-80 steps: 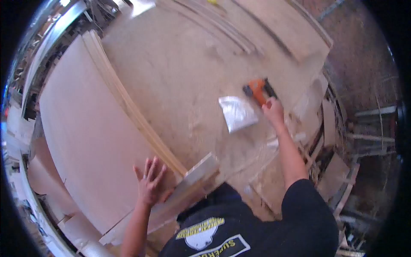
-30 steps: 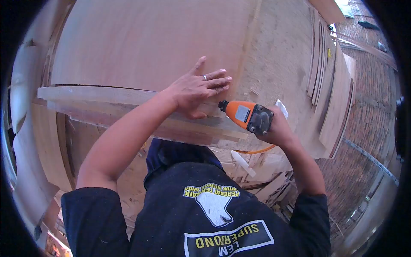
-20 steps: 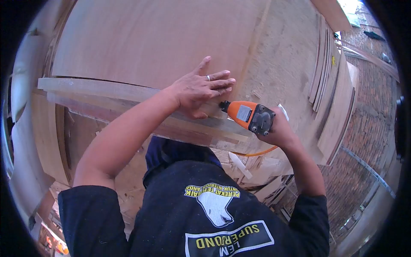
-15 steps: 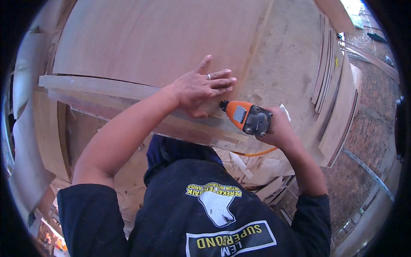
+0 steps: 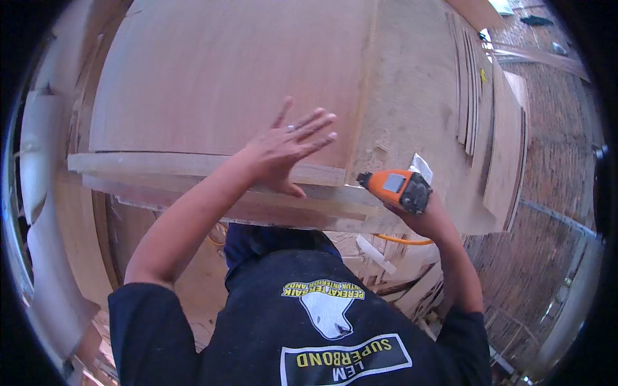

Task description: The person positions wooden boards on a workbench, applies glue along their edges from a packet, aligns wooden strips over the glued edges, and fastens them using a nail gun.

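Note:
My right hand (image 5: pixel 430 220) is wrapped round the handle of an orange and black air nail gun (image 5: pixel 394 184), its nose pointing left near the panel's corner. With fingers spread, my left hand (image 5: pixel 281 153) is over the near edge of a large reddish plywood panel (image 5: pixel 225 77); it holds nothing, and I cannot tell whether it touches the wood. Along that edge runs a pale wood strip (image 5: pixel 154 163), partly hidden by my left forearm. Beneath the panel is a dusty workbench top (image 5: pixel 412 83).
An orange air hose (image 5: pixel 404 240) hangs below the bench edge. A white scrap (image 5: pixel 421 166) lies behind the nail gun. Thin wood strips (image 5: pixel 470 83) and boards (image 5: pixel 505 141) lie at the bench's right side. Brick paving (image 5: pixel 553 174) is beyond, and wood offcuts are below.
The nail gun in my right hand has moved right and slightly down, away from the panel's corner. My left hand has shifted left with its fingers spread wider. The camera view has shifted too.

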A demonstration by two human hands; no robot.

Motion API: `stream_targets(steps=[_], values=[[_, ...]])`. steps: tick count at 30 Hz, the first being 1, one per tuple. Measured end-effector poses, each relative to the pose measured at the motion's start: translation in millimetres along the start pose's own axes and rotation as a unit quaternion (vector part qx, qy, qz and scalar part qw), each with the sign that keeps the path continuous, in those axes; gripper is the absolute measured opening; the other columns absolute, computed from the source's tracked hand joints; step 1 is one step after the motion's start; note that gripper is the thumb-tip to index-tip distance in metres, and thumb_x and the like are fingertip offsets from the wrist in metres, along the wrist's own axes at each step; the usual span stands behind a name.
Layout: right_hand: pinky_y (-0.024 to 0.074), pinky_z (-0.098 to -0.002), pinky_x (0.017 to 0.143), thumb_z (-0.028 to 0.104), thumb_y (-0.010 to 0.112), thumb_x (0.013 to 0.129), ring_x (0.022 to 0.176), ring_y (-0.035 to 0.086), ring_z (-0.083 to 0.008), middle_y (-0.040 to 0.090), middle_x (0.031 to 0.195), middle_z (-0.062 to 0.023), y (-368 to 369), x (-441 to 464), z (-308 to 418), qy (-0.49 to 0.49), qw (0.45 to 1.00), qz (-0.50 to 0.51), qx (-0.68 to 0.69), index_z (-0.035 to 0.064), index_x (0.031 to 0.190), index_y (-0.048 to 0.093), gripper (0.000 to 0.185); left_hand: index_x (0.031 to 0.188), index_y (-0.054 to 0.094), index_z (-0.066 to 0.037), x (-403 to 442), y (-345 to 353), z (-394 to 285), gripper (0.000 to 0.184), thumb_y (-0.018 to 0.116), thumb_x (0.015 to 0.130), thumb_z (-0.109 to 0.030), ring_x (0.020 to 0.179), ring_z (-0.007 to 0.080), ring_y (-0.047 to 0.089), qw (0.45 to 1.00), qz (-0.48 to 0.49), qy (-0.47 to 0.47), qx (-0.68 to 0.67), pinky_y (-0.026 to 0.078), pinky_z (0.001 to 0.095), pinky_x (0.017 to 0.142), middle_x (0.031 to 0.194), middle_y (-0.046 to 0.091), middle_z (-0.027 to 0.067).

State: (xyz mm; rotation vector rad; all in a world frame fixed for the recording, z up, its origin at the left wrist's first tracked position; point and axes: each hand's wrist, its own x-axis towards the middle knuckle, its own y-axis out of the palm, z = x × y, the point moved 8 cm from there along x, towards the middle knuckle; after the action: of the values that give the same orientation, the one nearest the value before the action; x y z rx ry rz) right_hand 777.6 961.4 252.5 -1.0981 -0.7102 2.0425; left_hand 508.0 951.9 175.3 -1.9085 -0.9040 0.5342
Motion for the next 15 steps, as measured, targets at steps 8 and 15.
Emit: stream_targets(steps=[8,15], values=[[0.0571,-0.0383,0.093,0.026,0.088,0.086,0.102,0.074,-0.0244,0.076,0.111,-0.0115,5.1,-19.4,60.6,0.01,0.998,-0.05,0.047,0.0027,0.124,0.069,0.049,0.156,0.05,-0.017,-174.4,-40.1,83.7,0.113,0.093,0.057,-0.053,0.162,0.0291,0.018,0.988,-0.065,-0.124,0.059,-0.001,0.068,0.127,0.173,0.03,0.0046],[0.056,-0.0362,0.075,0.008,0.082,0.077,0.078,0.072,-0.0236,0.074,0.083,-0.0123,46.4,40.2,104.1,0.027,0.999,0.042,0.018,0.0022,0.106,0.074,0.031,0.15,0.058,-0.022,-195.0,-36.1,101.9,0.092,0.09,0.067,-0.042,0.16,0.0282,0.025,0.992,-0.074,-0.105,0.009,0.006,0.0635,0.129,0.17,0.037,0.003]])
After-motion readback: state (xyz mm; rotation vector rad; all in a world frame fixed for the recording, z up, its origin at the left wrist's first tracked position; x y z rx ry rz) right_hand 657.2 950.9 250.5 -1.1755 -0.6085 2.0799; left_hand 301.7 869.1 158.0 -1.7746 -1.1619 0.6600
